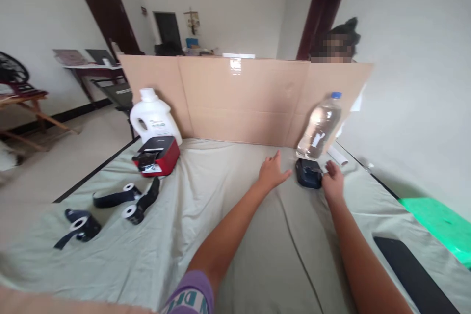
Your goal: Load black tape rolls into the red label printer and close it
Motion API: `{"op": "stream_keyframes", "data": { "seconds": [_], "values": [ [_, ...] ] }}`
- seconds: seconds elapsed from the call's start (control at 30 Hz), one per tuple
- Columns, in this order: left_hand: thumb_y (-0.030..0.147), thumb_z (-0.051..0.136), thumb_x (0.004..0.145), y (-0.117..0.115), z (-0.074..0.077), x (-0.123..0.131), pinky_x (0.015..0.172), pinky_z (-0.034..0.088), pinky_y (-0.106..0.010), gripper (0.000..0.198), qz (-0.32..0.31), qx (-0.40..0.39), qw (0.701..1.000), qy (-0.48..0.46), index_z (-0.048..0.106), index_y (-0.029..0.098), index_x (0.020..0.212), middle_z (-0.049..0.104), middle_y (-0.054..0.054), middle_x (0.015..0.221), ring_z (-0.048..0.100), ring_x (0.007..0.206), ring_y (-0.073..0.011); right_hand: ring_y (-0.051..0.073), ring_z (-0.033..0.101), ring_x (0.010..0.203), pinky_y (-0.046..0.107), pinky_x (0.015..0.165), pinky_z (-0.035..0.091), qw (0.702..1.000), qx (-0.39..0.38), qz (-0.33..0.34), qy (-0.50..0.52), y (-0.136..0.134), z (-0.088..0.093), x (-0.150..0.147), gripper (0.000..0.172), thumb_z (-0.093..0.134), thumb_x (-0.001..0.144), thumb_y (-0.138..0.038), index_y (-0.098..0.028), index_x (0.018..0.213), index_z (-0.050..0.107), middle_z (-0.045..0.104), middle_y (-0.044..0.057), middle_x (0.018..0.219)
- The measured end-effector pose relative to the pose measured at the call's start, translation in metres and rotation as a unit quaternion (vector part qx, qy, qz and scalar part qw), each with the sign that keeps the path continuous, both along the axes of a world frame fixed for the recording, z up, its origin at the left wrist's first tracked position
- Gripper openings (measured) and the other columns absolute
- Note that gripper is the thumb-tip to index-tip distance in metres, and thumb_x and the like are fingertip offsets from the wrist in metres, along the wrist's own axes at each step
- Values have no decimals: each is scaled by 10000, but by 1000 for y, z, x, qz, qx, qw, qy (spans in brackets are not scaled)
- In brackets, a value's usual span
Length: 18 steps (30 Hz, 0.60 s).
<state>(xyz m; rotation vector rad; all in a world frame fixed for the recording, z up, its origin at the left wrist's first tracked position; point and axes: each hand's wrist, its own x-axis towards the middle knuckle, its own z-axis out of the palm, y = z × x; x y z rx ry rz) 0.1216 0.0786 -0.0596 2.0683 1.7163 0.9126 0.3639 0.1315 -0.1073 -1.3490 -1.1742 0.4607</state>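
Where head view looks down on cloth-covered table [165, 245], small dark device [308, 173] is seen at 1 o'clock, just in front of water bottle [319, 127]. Left hand [271, 172] is laid flat on cloth at device's 9 o'clock, fingers [275, 159] spread, nothing held. Right hand [333, 182] is set against device's 3 o'clock edge, fingers [331, 167] bent; grip cannot be told. Red printer [158, 156], white jug [153, 117] and black tape rolls [134, 211] are seen at 10 o'clock, cardboard screen [239, 98] behind.

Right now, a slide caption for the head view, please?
Left hand and right hand flank a dark device by a bottle.
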Motion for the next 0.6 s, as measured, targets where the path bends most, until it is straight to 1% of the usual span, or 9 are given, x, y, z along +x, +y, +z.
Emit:
{"op": "stream_keyframes", "data": {
  "seconds": [0.1,0.17,0.23,0.27,0.33,0.4,0.47,0.53,0.6],
  "values": [
    [466,589,903,-26,45,-109,1069,426,-392,788,96,84,992,18,334,120,1563,640,-169,1335,541,1274,-322,352,631,1222,557,1080,451,983,109,-123,-81,-15,30,-16,603,492,704,-167,-98,1285,639,677,196,1269],
    [461,563,924,-54,68,-198,1071,421,-418,661,213,123,969,30,459,145,1495,665,-165,1288,561,1242,-333,341,632,1220,522,1077,458,963,194,-129,-136,-34,51,-47,551,474,753,-131,-127,1267,670,683,187,1262],
    [466,569,920,-87,77,-285,1103,387,-477,615,343,133,929,32,514,161,1451,658,-165,1307,533,1278,-369,312,653,1181,504,1045,482,962,213,-51,-162,-55,65,-96,512,457,815,-133,-187,1277,671,698,155,1240],
    [454,558,926,-104,76,-324,1119,366,-499,603,409,133,903,20,511,161,1451,625,-169,1364,512,1309,-381,299,670,1136,507,1023,497,964,202,3,-172,-65,68,-126,481,463,839,-155,-209,1267,674,708,139,1218],
    [413,562,924,-131,65,-386,1147,334,-511,602,495,92,864,-31,492,136,1455,570,-180,1441,473,1363,-385,279,680,1095,526,1020,500,958,180,122,-188,-80,65,-194,432,484,853,-198,-214,1241,672,714,110,1197],
    [380,544,937,-147,48,-425,1162,328,-475,606,512,32,850,-121,466,76,1456,517,-208,1490,449,1402,-365,253,639,1202,505,1090,461,941,162,262,-141,-90,52,-269,394,481,878,-229,-216,1229,658,697,100,1247],
    [361,529,945,-150,32,-444,1149,355,-431,563,493,-11,850,-183,505,42,1409,526,-220,1478,486,1382,-339,236,596,1279,485,1152,413,914,116,380,-90,-94,33,-344,386,508,894,-273,-237,1257,637,665,88,1317],
    [362,515,945,-143,21,-449,1093,419,-382,479,467,-27,860,-204,596,70,1316,609,-186,1399,575,1294,-301,245,564,1325,478,1172,397,886,67,457,-34,-94,15,-413,435,561,873,-316,-240,1299,606,625,94,1382],
    [365,505,938,-133,15,-448,1029,465,-349,413,449,-29,868,-209,662,121,1232,682,-141,1304,634,1205,-269,275,523,1372,494,1166,405,872,2,490,19,-90,2,-472,565,643,818,-351,-246,1366,551,571,103,1450]
  ]
}}
